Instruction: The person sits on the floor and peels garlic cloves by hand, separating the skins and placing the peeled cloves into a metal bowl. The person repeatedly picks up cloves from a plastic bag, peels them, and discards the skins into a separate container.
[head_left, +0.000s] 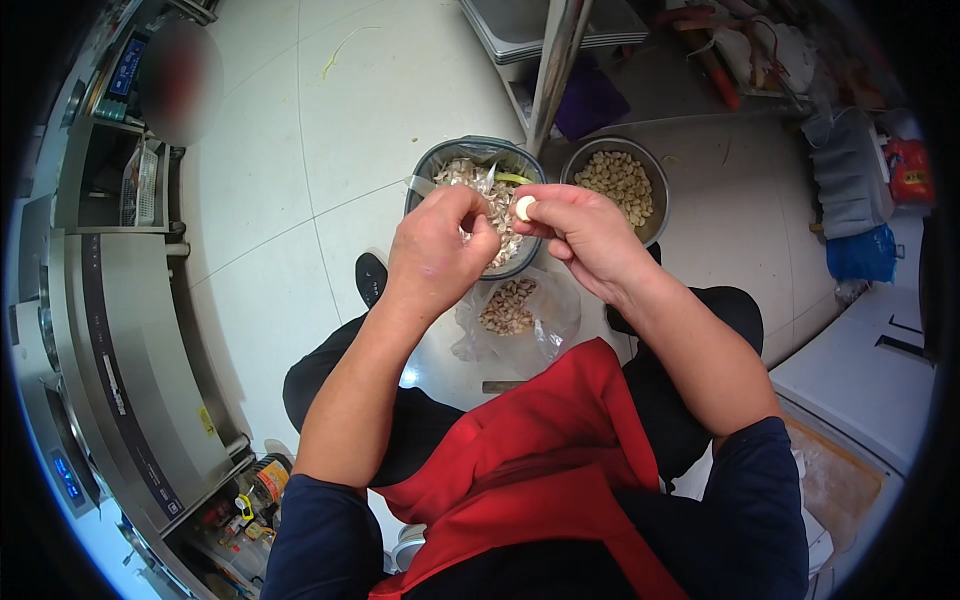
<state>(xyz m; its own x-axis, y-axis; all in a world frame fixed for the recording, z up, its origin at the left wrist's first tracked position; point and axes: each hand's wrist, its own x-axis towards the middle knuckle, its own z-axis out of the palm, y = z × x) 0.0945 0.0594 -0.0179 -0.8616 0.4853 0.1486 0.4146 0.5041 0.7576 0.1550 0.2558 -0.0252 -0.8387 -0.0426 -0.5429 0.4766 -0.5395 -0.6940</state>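
Between the thumb and fingers of my right hand (592, 232) is a pale garlic clove (525, 208). My left hand (442, 244) is just left of it, fingers curled inward; whether they pinch anything is hidden. Both hands are above a dark bin (412, 201) lined with a clear bag and heaped with papery garlic skins (459, 172). A green strip (513, 178) lies among the skins. Beyond my right hand stands a metal bowl (663, 196) of peeled garlic cloves (613, 180). Closer to me, a clear plastic bag (559, 304) holds unpeeled, brownish cloves (510, 307).
A metal table leg (556, 75) rises behind the bin, beside stacked metal trays (525, 46). Stainless kitchen equipment (150, 360) lines the left, with bottles (262, 487) below. At right are a white cabinet (847, 375) and a blue bag (861, 253). Pale tiles (255, 180) cover the floor.
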